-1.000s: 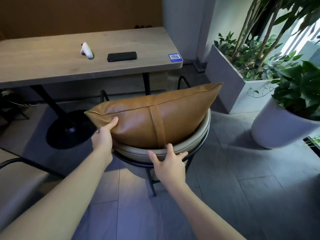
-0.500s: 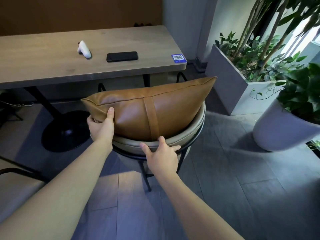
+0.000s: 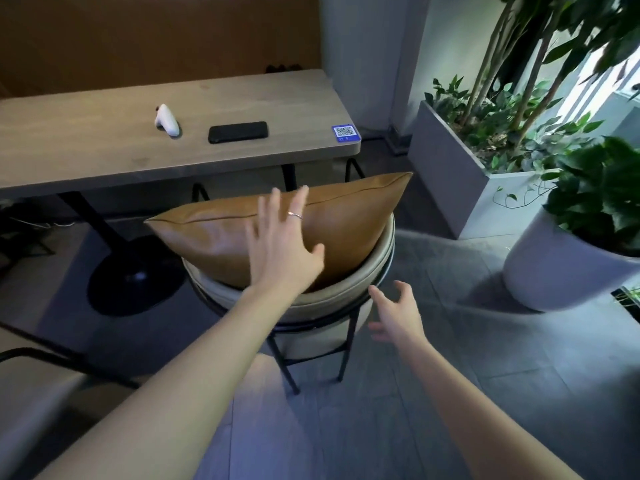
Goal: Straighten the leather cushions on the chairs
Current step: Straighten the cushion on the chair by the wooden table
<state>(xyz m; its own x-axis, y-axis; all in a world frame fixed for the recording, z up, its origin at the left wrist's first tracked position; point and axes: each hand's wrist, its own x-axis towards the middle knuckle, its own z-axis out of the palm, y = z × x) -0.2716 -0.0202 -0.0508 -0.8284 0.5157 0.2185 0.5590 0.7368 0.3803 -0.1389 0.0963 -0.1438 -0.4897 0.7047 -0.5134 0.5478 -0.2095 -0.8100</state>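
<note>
Tan leather cushion [image 3: 214, 237] stands on edge in the round beige padded chair [image 3: 346, 292]. Left hand [image 3: 280, 251], fingers spread, lies flat against it, apparently steadying it; right hand [image 3: 398, 315] hovers spread, empty.

The cushion [image 3: 349, 230] is tan-brown leather, smooth and faintly glossy, plump in the middle, with a stitched seam along its upper edge running out to two pointed corners. It stands on its long edge inside the chair [image 3: 332, 299], leaning against the curved backrest, with the corner toward 2 o'clock sitting higher than the one toward 9 o'clock. The chair is a round tub seat with a padded cream rim on thin black metal legs, standing on the tiled floor.
</note>
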